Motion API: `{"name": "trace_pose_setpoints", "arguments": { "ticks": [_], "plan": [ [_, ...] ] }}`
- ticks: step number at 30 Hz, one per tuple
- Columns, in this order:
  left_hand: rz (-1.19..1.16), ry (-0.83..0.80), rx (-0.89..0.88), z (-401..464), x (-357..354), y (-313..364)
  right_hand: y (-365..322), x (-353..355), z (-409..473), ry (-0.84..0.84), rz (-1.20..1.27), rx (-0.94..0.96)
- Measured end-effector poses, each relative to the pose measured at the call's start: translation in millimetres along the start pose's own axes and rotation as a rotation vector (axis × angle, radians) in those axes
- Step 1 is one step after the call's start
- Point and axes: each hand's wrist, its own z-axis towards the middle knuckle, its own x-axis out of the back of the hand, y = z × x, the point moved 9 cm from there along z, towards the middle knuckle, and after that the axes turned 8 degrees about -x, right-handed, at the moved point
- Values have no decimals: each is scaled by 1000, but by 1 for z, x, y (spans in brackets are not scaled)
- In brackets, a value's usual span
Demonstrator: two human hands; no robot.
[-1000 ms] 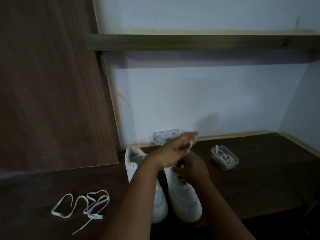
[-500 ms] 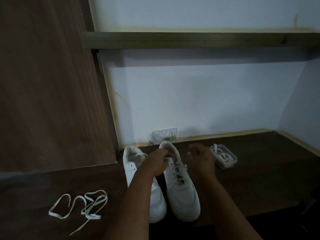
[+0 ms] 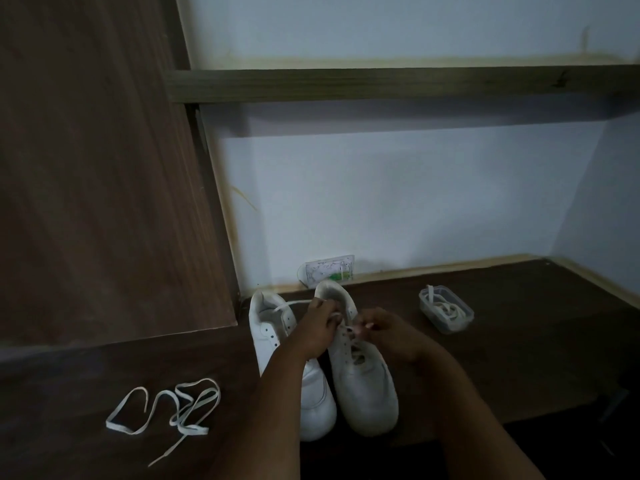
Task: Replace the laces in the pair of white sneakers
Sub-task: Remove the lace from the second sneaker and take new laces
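Both hands have closed in over the right sneaker (image 3: 360, 368): left hand (image 3: 317, 329) and right hand (image 3: 388, 332) each pinch its lace (image 3: 287, 305). Unlacing seems underway; next, pull the lace free of its eyelets.

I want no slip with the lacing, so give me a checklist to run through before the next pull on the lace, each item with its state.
1. Both hands on the job: left hand and right hand are over the right sneaker at its eyelets. Ok.
2. Lace held: the left hand grips the lace, which trails over the left sneaker. Ok.
3. Right hand's hold on the other end: fingers curled, too dark to see. Cannot tell.
4. Sneakers steady: both stand side by side on the table. Ok.
5. Loose lace lies well clear to the left. Ok.
6. Spare lace waits in the plastic box. Ok.
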Motion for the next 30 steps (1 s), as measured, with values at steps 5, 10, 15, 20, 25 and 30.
{"name": "trace_pose_setpoints", "arguments": {
  "ticks": [5,10,15,20,25,30],
  "plan": [
    [-36,0,-31,2,-6,5,28,27,-3,226,-49,-140],
    [-139,34,34,4,-6,-3,-17,13,-2,582,-514,52],
    [-284,70,96,3,-6,-9,-21,5,-4,514,-585,33],
    [-300,39,124,3,-9,-6,27,77,-27,614,543,-193],
    [-306,30,120,4,-10,-4,51,82,-24,767,-89,-339],
    [-337,35,117,4,-8,-3,-25,18,-4,585,-671,90]
  ]
}}
